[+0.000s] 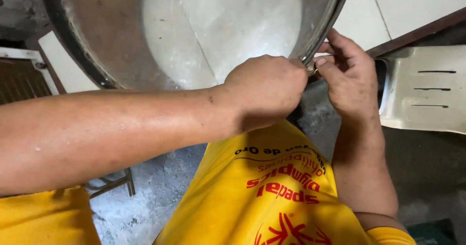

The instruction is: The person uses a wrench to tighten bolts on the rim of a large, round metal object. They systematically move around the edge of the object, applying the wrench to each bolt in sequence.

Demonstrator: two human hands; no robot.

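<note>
A large round metal drum (116, 56) with a shiny rim fills the top of the head view, its open inside facing me. My left hand (267, 89) is closed at the drum's lower right rim (324, 29), fingers curled under and hidden. Right beside it, my right hand (347, 75) pinches a small metal part (311, 69) on that same rim with thumb and fingertips. What the left hand's fingers hold is hidden by its back.
A pale metal panel (422, 89) with three slots lies at the right. My legs in yellow cloth (272, 201) are below the hands. Rough grey concrete floor (145, 201) and a metal frame (114, 184) lie at lower left; white tiles (407, 2) at upper right.
</note>
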